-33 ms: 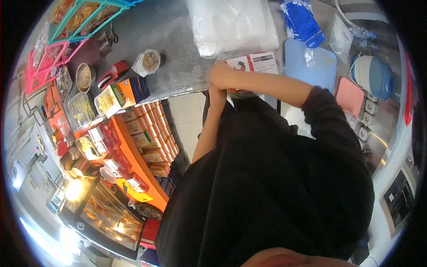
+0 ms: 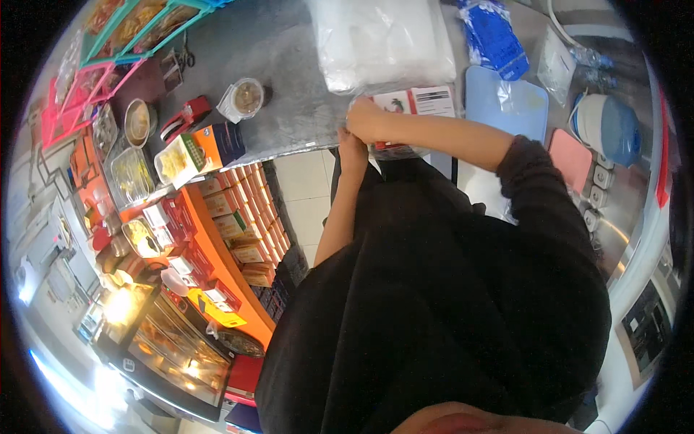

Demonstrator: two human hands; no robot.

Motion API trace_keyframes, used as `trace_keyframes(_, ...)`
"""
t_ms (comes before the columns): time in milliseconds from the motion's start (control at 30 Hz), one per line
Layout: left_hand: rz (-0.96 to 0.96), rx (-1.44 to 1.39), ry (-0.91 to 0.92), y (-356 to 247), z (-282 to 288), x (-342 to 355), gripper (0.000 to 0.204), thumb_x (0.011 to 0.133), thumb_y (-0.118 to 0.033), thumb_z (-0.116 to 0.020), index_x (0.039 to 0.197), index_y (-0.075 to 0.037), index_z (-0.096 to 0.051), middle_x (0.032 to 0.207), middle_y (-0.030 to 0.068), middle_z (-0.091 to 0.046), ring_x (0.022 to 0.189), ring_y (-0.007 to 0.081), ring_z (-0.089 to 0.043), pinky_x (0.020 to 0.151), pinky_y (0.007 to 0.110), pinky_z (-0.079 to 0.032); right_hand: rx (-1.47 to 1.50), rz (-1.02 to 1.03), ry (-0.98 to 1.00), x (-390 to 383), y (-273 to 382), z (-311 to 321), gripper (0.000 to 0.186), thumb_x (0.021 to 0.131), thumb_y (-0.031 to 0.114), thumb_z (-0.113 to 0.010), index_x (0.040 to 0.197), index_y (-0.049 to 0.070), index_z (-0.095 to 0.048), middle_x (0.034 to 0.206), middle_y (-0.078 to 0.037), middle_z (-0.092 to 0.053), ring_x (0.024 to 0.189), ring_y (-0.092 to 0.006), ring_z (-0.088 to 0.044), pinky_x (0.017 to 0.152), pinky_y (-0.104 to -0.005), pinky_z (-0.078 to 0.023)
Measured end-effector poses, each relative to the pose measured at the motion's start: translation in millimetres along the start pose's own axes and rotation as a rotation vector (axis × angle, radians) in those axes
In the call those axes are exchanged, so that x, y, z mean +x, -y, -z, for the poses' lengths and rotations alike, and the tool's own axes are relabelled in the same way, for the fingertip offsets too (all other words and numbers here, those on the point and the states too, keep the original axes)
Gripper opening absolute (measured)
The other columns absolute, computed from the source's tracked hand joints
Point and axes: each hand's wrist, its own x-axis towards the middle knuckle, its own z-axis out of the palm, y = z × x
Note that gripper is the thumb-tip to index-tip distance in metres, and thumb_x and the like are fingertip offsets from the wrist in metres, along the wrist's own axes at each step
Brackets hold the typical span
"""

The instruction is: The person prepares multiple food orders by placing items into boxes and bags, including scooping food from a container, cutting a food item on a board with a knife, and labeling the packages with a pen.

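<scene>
Right hand (image 2: 367, 120): yours, at the front edge of the counter (image 2: 293, 72), back upward; fingers look curled in, tips hidden, so you cannot be told to be clamped on anything.
Left hand (image 2: 353, 150): yours, just below the right and close to it, perhaps so that the two work on one spot; whether its fingers are together or pinching cannot be told.
Printed packet (image 2: 432, 101): red and white, at the counter's front edge beside your right hand, partly under your right forearm (image 2: 448, 132); probably kept there for short reach.
Clear plastic stack (image 2: 387, 43): bulky, directly beyond the packet, seemingly set back to leave your hands the front edge.
Blue package (image 2: 495, 40): right of the stack, overlapping the far edge of the blue board (image 2: 506, 108).
Blue board: flat, right of the packet, perhaps laid flat for steadiness.
Pink board (image 2: 570, 160): farther right, nearer your sleeve (image 2: 531, 173).
Round tub (image 2: 248, 98): left of your hands, well apart, apparently out of their way.
Scissors (image 2: 188, 56): far left, by the coloured racks (image 2: 134, 49), likely parked aside.
</scene>
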Motion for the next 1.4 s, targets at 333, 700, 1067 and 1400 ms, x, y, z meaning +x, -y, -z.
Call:
trace_keyframes(333,0.288,-0.002,-0.040,-51.6,56.9,-8.5,0.052,0.072,0.002,-0.060,0.121,-0.013,-0.053,0.123,0.0222,-0.041,0.100,0.0425,-0.055,0.073,0.048,-0.051,0.248,-0.082,-0.282,12.8,3.2,73.8,0.022,0.072,0.018,-0.062,0.089,0.005,-0.066,0.090,-0.016,-0.067,0.084,-0.0361,-0.063,0.075,-0.0471,-0.051)
trace_keyframes(700,0.269,-0.060,0.066,-51.1,52.9,6.4,0.039,0.077,-0.005,-0.059,0.116,-0.013,-0.059,0.121,0.0224,-0.042,0.098,0.0419,-0.057,0.074,0.048,-0.052,0.257,0.071,-0.751,127.6,23.8,130.4,0.066,0.062,0.025,-0.075,0.123,0.018,-0.051,0.120,-0.012,-0.046,0.115,-0.0354,-0.043,0.092,-0.0476,-0.044)
trace_keyframes(1067,0.044,-0.390,-0.167,13.7,34.0,-4.8,0.033,0.068,0.003,-0.062,0.101,0.000,-0.064,0.091,0.0201,-0.053,0.086,0.0379,-0.054,0.074,0.042,-0.046,0.425,-0.225,-0.613,-40.2,51.9,18.0,0.065,0.060,0.017,-0.074,0.115,0.003,-0.044,0.111,-0.018,-0.044,0.104,-0.0392,-0.045,0.088,-0.0475,-0.042)
trace_keyframes(1400,0.022,-0.432,-0.212,-35.4,109.8,-9.0,0.033,0.069,0.006,-0.054,0.099,-0.002,-0.065,0.095,0.0145,-0.056,0.088,0.0345,-0.057,0.075,0.039,-0.047,0.283,-0.279,-0.869,-20.5,57.3,-18.0,0.057,0.065,0.015,-0.076,0.112,0.004,-0.046,0.117,-0.019,-0.044,0.107,-0.0393,-0.045,0.092,-0.0511,-0.037)
